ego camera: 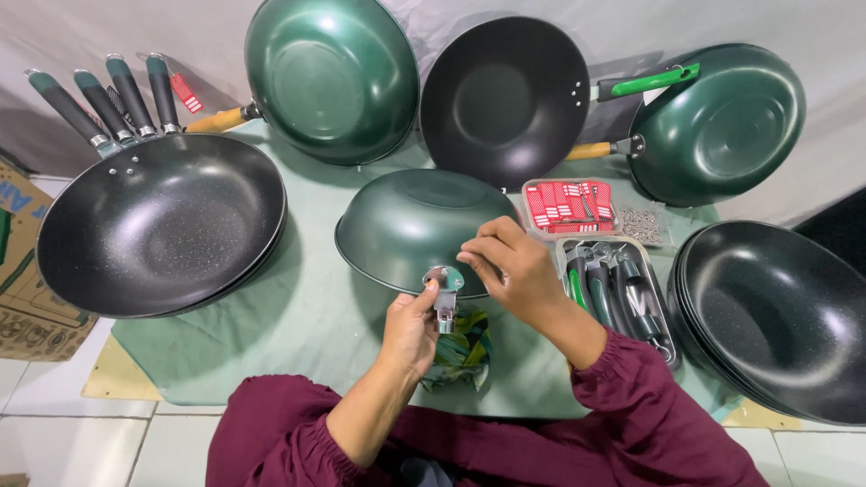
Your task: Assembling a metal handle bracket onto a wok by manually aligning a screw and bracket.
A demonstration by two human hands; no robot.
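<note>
A green wok body (pixel 410 225) lies upside down on the green cloth (pixel 307 316) in front of me. My left hand (pixel 410 325) pinches a small metal handle bracket (pixel 445 287) against the wok's near rim. My right hand (pixel 514 271) rests on the wok's side, its fingertips touching the top of the same bracket. Both my sleeves are maroon.
A stack of black woks with handles (pixel 162 225) sits left, a stack of handleless black woks (pixel 780 316) right. Three woks lean against the back: green (pixel 329 77), black (pixel 505 99), green (pixel 722 122). Trays hold red tags (pixel 568 206), screws (pixel 642 225), loose handles (pixel 618 289).
</note>
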